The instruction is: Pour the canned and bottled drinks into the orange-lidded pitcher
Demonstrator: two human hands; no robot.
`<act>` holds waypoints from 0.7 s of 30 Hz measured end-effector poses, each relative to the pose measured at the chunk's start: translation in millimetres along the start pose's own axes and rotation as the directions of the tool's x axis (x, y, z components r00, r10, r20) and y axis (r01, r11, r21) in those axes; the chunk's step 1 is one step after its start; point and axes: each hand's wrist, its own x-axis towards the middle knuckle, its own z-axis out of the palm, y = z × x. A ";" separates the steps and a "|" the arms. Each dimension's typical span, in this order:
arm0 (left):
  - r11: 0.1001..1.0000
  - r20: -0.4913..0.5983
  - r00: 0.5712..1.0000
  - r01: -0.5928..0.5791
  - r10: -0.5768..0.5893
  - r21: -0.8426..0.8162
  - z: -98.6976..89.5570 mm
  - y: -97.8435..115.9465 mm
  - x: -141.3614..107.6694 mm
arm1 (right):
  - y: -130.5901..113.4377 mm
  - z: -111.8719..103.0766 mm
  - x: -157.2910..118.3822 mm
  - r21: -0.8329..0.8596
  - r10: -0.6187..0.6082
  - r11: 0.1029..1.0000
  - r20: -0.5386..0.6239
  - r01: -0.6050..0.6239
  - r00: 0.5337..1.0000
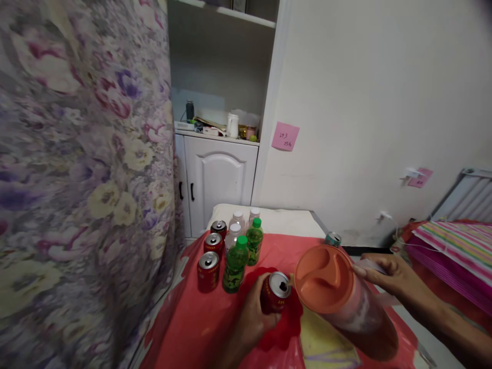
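Observation:
My left hand (249, 318) is wrapped round an open red drink can (273, 300) above a red scalloped tray (265, 277). My right hand (388, 274) grips the handle of a clear pitcher (357, 312) with an orange lid (319, 279). The pitcher is tilted, and its spout reaches the can's opening. Brown liquid lies in the far end of the pitcher; whether any runs into the can I cannot tell. Left of the can stand green-capped bottles (235, 266), white-capped clear bottles (233, 236) and three more red cans (208, 274).
A yellow cloth (326, 343) lies under the pitcher on the red table cover (184, 328). A teal can (332, 239) stands at the back right. A floral curtain (84, 179) hangs at left, a white cabinet (223, 179) behind, a bed (453, 256) at right.

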 end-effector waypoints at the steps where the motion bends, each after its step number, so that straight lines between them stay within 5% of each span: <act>1: 1.000 -0.001 1.000 0.000 0.000 0.002 0.1 -0.5 0.0 | 0.1 0.1 -0.2 0.007 0.002 1.000 0.001 -0.002 1.000; 21: 1.000 -0.019 1.000 0.004 -0.004 0.016 1.5 3.9 -2.0 | -2.9 1.0 -1.0 0.005 0.013 1.000 -0.015 -0.012 1.000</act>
